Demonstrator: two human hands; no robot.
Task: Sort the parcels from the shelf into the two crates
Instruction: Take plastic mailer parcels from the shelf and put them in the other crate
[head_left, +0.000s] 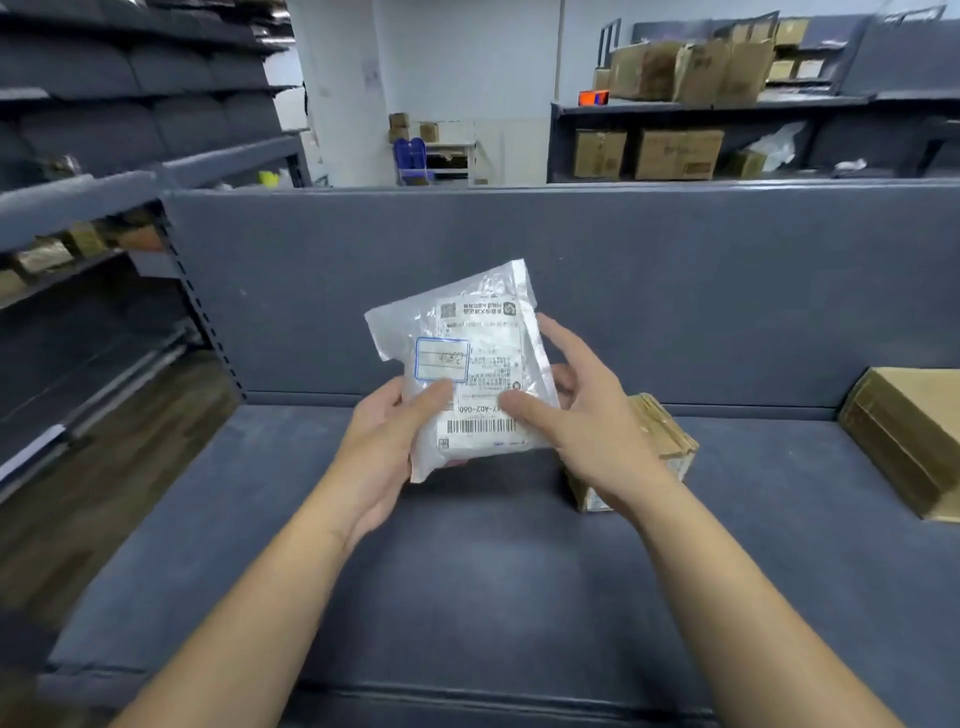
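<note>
We hold one parcel (467, 364) in both hands, up in the air over the grey shelf (467, 582). It is a soft, shiny plastic bag with a white label on the front. Our left hand (384, 447) grips the bottom left corner, with the thumb pressed on the label. Our right hand (587, 415) grips the right edge, with its thumb on the label and its fingers behind the bag. Neither hand is loose or empty.

The label is upside down to us. We think we are checking it to pick a crate. We cannot see the crates from here.

What could go wrong? The bag looks slippery, and we only hold its lower part. The top sticks up with nothing to hold it. If one hand lets go, the bag may flop over or slide out and fall.

We may also read the upside-down label wrong. Then the parcel would go in the wrong crate.

A small brown box (667, 441) sits on the shelf just behind our right hand. If we swing that hand away fast, we could bump the box. A big brown box (909, 441) lies far off to the right, so it seems safe.
</note>
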